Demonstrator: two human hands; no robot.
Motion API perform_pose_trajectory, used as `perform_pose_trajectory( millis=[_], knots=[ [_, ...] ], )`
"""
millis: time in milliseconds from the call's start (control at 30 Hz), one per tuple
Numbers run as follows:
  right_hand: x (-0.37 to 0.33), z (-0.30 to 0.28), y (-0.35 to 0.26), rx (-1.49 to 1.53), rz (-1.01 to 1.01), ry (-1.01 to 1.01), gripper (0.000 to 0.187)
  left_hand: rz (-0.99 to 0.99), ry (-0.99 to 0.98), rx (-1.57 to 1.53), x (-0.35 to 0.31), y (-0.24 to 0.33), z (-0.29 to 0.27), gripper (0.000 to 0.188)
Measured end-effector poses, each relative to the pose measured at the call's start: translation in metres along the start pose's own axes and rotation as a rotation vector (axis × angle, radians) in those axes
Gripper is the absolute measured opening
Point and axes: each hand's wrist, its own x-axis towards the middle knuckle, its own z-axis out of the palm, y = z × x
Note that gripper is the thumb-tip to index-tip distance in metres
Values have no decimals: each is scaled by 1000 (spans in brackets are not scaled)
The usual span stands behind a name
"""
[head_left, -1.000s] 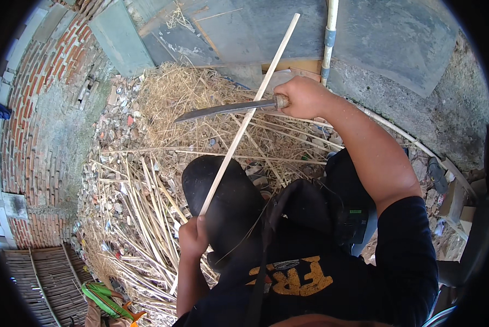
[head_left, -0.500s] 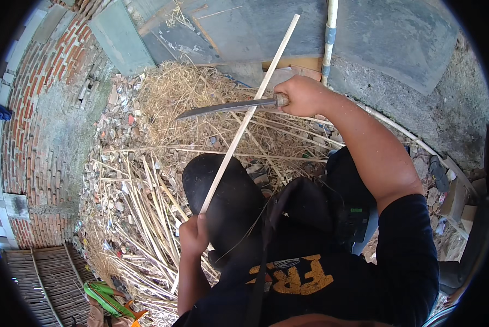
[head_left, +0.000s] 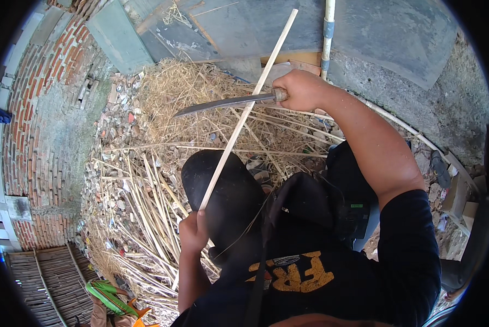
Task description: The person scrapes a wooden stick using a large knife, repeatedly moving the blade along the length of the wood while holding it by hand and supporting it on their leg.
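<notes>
My left hand [head_left: 193, 231] is closed round the near end of a long pale split-bamboo strip [head_left: 234, 134], which slants away up and to the right past my knee. In my right hand [head_left: 300, 90] is the handle of a machete [head_left: 222, 104]. Its dark blade points left and crosses the strip near the strip's upper half, seeming to touch it. Fingers of both hands are wrapped tight around what they hold. The strip's lower end is hidden in my left fist.
Bamboo strips [head_left: 152, 218] lie in a heap on rubble to the left. Dry shavings [head_left: 184, 103] pile up ahead. A brick wall [head_left: 43, 147] rises at left, a grey wall [head_left: 397, 43] beyond, with a white pipe [head_left: 328, 38]. Green-and-orange cloth [head_left: 111, 298] lies at lower left.
The machete and my right hand have shifted slightly up and left, hardly moving along the strip. My left hand keeps its grip, and the whole view has tilted a little.
</notes>
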Motion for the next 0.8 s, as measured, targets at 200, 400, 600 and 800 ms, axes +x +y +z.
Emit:
perform_pose_trajectory(
  millis=[200,400,600,800],
  knots=[
    [0,5,5,15,-9,27,25,-12,-6,0,1,3,-1,44],
    [-1,5,6,11,-74,77,28,-53,-10,-27,0,-3,1,46],
    [-2,-5,-2,-30,-42,35,27,-32,13,-85,-1,-1,3,46],
    [6,13,38,42,-39,327,26,-33,27,16,-1,3,4,46]
  ],
)
